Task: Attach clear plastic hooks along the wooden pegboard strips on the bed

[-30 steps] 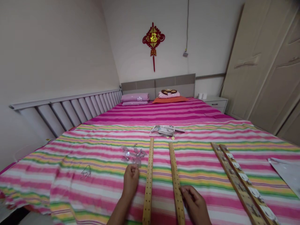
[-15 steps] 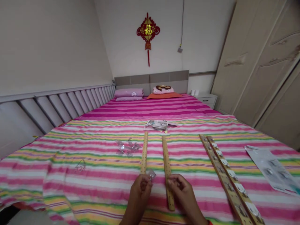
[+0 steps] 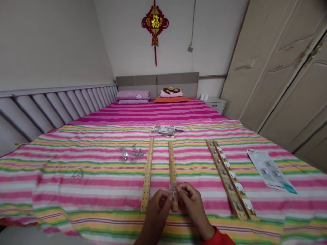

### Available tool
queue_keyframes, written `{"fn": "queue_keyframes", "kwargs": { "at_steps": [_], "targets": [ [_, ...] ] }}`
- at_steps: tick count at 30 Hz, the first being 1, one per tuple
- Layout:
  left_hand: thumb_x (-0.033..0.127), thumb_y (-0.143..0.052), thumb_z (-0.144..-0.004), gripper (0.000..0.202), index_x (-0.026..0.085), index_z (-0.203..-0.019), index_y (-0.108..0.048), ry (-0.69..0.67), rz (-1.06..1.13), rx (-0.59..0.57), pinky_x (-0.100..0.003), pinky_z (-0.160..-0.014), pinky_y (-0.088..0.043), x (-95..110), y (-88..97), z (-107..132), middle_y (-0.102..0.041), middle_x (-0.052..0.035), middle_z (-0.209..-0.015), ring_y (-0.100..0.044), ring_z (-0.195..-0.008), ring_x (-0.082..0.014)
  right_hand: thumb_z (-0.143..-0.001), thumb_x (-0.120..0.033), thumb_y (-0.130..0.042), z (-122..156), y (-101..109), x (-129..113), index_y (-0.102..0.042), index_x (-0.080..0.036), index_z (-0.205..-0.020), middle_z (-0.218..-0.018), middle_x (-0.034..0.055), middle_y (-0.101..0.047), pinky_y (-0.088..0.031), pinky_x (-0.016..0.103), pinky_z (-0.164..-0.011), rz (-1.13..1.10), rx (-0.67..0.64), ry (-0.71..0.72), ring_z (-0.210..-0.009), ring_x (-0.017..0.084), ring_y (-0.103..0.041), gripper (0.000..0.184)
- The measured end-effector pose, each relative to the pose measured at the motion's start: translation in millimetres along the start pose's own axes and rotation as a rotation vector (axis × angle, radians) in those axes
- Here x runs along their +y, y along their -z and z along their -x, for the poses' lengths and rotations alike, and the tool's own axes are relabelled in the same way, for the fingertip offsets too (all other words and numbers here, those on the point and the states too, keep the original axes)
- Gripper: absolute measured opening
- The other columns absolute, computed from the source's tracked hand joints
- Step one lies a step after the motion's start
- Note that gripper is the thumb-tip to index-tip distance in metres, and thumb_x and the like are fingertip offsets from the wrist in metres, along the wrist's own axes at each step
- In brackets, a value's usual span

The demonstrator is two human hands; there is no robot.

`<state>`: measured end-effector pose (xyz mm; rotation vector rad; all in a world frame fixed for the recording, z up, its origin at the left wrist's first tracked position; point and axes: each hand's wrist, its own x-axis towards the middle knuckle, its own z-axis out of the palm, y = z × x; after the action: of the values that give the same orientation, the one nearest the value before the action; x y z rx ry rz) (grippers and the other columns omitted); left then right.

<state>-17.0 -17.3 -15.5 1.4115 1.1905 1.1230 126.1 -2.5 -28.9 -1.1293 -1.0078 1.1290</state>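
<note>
My left hand [image 3: 159, 204] and my right hand [image 3: 190, 200] meet low in the middle, over the near end of two perforated wooden strips. Both pinch one small clear plastic piece [image 3: 172, 192] between the fingertips. The left strip [image 3: 147, 173] and the right strip [image 3: 172, 165] lie side by side on the striped bedspread [image 3: 76, 190], pointing away from me. A loose heap of the same clear pieces [image 3: 130, 153] lies left of the strips.
Two more wooden strips fitted with round shiny parts [image 3: 231, 178] lie to the right. A flat printed packet [image 3: 270, 168] rests at the far right, another opened packet [image 3: 165, 129] beyond the strips. A wardrobe [image 3: 286, 68] stands on the right, slatted rail [image 3: 51, 109] left.
My left hand left the heap of clear pieces with one piece and came to the middle. My right hand left the right strip and joined it. The view shifted, so everything sits further off.
</note>
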Motion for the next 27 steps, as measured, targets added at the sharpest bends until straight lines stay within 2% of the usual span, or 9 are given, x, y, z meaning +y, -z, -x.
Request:
{"fn": "queue_keyframes", "kwargs": {
  "at_steps": [5,10,13,19,27],
  "targets": [
    [0.051,-0.062,-0.072,0.033,0.018,-0.069,-0.058,0.099,0.089,0.105,-0.024,-0.057,-0.042,-10.6,-0.8,-11.5,-0.058,0.0013,-0.060,-0.056,-0.060,-0.0137,-0.065,-0.059,-0.069,-3.6,11.1,7.7,-0.058,-0.018,-0.064,-0.043,-0.0076,-0.043,-0.026,0.022,-0.042,-0.011,0.008,-0.044,-0.041,0.008,-0.036,0.043],
    [0.044,-0.068,-0.064,0.031,0.016,-0.073,-0.062,0.232,0.188,0.044,-0.024,-0.058,-0.043,-27.2,-10.5,-21.2,-0.064,-0.0008,-0.065,-0.057,-0.060,-0.0134,-0.064,-0.057,-0.070,-3.8,13.0,21.1,-0.057,-0.018,-0.062,-0.041,-0.0080,-0.042,-0.022,0.022,-0.040,-0.025,0.034,-0.093,-0.039,0.008,-0.032,0.041],
    [0.039,-0.070,-0.061,0.027,0.015,-0.071,-0.061,0.237,0.209,0.057,-0.026,-0.061,-0.045,-34.6,-15.5,-25.1,-0.067,-0.0032,-0.068,-0.060,-0.064,-0.0150,-0.063,-0.056,-0.071,-3.8,11.9,27.6,-0.059,-0.018,-0.062,-0.041,-0.0079,-0.042,-0.022,0.022,-0.039,-0.023,0.049,-0.107,-0.039,0.008,-0.032,0.040],
    [0.033,-0.068,-0.063,0.020,0.016,-0.068,-0.061,0.199,0.176,0.092,-0.029,-0.065,-0.048,-45.8,-17.3,-28.9,-0.067,-0.0028,-0.067,-0.063,-0.066,-0.0169,-0.059,-0.056,-0.073,-6.9,10.4,39.1,-0.062,-0.017,-0.060,-0.050,-0.0031,-0.052,-0.028,0.022,-0.042,-0.028,0.084,-0.078,-0.046,0.010,-0.038,0.041],
    [0.034,-0.064,-0.065,0.017,0.018,-0.065,-0.059,0.180,0.113,0.119,-0.026,-0.060,-0.047,-46.7,-19.9,-27.6,-0.064,0.0001,-0.062,-0.061,-0.060,-0.0149,-0.061,-0.053,-0.074,-5.2,8.6,42.5,-0.063,-0.016,-0.060,-0.055,-0.0008,-0.058,-0.039,0.025,-0.054,-0.036,0.090,-0.069,-0.053,0.013,-0.048,0.039]
  ]
}}
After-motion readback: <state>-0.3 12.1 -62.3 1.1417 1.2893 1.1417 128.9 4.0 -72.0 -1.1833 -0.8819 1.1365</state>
